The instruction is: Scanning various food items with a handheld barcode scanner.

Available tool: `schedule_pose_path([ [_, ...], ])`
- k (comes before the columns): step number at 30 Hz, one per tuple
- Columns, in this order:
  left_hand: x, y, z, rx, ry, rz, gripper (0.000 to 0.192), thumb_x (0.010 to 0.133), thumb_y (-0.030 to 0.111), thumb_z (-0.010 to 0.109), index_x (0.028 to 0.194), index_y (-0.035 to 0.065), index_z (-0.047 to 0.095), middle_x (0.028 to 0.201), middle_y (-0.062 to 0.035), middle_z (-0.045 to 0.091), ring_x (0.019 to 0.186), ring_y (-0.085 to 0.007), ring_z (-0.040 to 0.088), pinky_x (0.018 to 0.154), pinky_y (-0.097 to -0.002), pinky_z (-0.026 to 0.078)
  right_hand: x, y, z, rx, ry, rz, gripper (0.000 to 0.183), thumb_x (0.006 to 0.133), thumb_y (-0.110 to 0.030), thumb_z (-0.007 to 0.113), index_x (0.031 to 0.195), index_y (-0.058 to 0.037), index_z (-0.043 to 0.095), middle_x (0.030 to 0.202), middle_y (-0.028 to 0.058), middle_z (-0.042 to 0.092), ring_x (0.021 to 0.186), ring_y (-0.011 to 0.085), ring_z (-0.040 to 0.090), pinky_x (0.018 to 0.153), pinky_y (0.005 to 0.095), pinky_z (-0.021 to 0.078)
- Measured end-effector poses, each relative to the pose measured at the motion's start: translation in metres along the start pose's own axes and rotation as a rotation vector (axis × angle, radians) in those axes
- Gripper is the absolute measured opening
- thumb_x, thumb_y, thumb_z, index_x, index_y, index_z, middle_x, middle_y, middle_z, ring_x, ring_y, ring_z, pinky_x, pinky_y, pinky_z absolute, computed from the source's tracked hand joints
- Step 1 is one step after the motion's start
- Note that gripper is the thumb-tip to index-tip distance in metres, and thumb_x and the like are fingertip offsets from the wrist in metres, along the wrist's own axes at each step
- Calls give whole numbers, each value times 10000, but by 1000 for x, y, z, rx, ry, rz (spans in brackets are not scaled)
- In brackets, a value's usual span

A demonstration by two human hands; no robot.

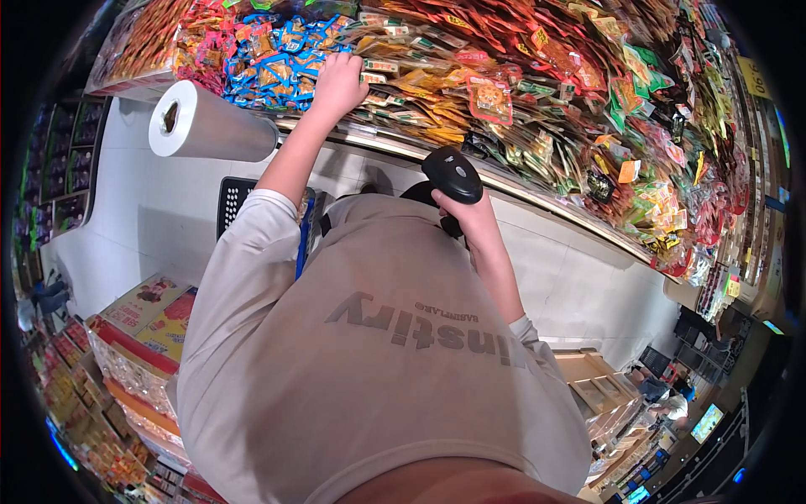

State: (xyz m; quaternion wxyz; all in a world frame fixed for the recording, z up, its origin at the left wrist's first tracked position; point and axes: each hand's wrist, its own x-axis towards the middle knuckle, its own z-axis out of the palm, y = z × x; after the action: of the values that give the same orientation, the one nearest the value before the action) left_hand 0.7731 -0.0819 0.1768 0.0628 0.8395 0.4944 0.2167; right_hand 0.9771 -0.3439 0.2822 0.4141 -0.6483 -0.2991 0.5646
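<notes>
My left hand [340, 85] reaches over the display bin, its fingertips down among the small snack packets. It lies where blue-edged packets [274, 79] meet green-and-white ones [403, 101]; whether the fingers pinch a packet is hidden. My right hand [475, 211] is wrapped around a black handheld device [452, 175] that looks like a barcode scanner, held in front of my shirt, on the near side of the bin's edge. A large roll of clear plastic bags [214, 126] stands beside the bin, to the left of my left forearm.
The bin's metal edge [535, 198] curves across in front of me. A dark perforated basket [234, 205] is below my left forearm. Printed cartons [154, 312] stand at the lower left, a wooden rack [595, 381] at the lower right. People [670, 403] are farther off on the right.
</notes>
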Motion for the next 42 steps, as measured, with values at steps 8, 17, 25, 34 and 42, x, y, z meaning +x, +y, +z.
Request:
schedule_pose_path([
  [8,8,-6,24,253,-136,-114,170,800,244,711,903,114,673,1017,-106,611,1062,-315,563,860,-458,482,-2,-6,3,97,-30,-2,227,789,-72,781,963,-32,640,812,9,636,655,92,551,612,262,458],
  [17,4,-10,12,43,-19,-80,248,784,158,713,993,89,599,925,-123,639,909,-335,637,780,-466,507,-1,-8,9,72,-78,-55,270,798,-42,765,1022,-30,616,848,19,635,680,102,568,636,268,472],
  [25,3,-1,2,-195,97,-60,101,829,152,686,856,69,637,915,-112,663,852,-291,659,739,-416,518,-2,-3,9,41,-99,-77,246,801,-66,774,999,-23,635,836,14,654,671,93,559,619,264,464],
  [34,8,13,-23,-1979,317,-647,181,1000,151,528,1162,70,528,1063,-74,658,883,-217,681,727,-371,563,1,-2,5,80,-84,-80,257,801,-55,773,1014,-31,630,846,12,650,671,97,563,625,263,466],
  [42,-30,28,-18,-2165,155,-844,209,1026,172,472,1183,45,528,1097,-102,662,940,-217,677,827,-404,555,4,-7,2,94,-18,-72,239,805,-56,767,1010,-36,645,843,10,650,661,93,561,624,262,466],
])
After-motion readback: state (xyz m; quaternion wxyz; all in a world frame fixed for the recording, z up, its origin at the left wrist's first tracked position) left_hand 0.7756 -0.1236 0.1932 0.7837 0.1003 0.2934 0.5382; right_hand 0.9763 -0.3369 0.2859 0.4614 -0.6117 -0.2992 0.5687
